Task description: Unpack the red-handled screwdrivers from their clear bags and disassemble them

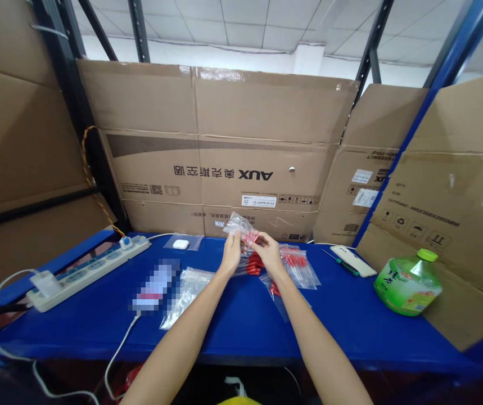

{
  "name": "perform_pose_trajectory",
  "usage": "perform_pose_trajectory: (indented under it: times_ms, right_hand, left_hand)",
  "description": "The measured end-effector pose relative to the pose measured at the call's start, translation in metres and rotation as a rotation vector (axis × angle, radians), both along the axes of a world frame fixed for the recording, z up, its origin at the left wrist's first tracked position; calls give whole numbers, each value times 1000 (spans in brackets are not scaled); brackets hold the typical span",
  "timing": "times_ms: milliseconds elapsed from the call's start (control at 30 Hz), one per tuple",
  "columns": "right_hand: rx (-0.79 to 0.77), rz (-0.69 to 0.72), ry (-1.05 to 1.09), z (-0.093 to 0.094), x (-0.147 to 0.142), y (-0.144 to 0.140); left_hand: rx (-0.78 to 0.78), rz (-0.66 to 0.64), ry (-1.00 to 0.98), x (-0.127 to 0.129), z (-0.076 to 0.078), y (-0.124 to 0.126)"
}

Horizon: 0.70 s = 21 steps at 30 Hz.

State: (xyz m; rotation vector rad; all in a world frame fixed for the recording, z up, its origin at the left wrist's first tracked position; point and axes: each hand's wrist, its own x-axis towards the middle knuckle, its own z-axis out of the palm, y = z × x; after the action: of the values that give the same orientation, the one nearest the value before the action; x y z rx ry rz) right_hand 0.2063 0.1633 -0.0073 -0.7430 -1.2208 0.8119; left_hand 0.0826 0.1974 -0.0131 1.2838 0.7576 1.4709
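Above the blue table [241, 332], your left hand [231, 253] and right hand [267, 252] both pinch a small clear bag [241, 226] between them, with red pieces [254, 264] and more bags [298, 267] lying just beyond.

Blue table [241, 332], cardboard walls [207, 146], dark racking [76, 112], possibly tiled ceiling [241, 22]

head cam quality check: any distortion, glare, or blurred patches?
Head view: strong wide-angle bending, the shelf posts lean outward. Light is even and soft, shadows faint. Mild glare on the clear bag held by the left hand and right hand, and on the green bottle. One pixelated patch hides something lying on the blue table. Small box print is unreadable.
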Motion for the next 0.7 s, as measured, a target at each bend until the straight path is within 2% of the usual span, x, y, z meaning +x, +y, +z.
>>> perform_pose_trajectory:
  times_ms: [300, 467, 600, 700]
  right_hand:
    - [-11, -78, 30, 0, 11, 3]
    - [-65, -120, 34, -3, 14, 6]
    - [-99, -155, -13, -5, 24, 8]
    - [-129, -198, -157, -9, 33, 10]
  left_hand:
    - [-30, 181, -69, -18, 7, 10]
    - [-26, 429, -31, -26, 7, 17]
    - [-104, 645, -168, -41, 9, 26]
    - [-167, 809, -257, -51, 11, 30]
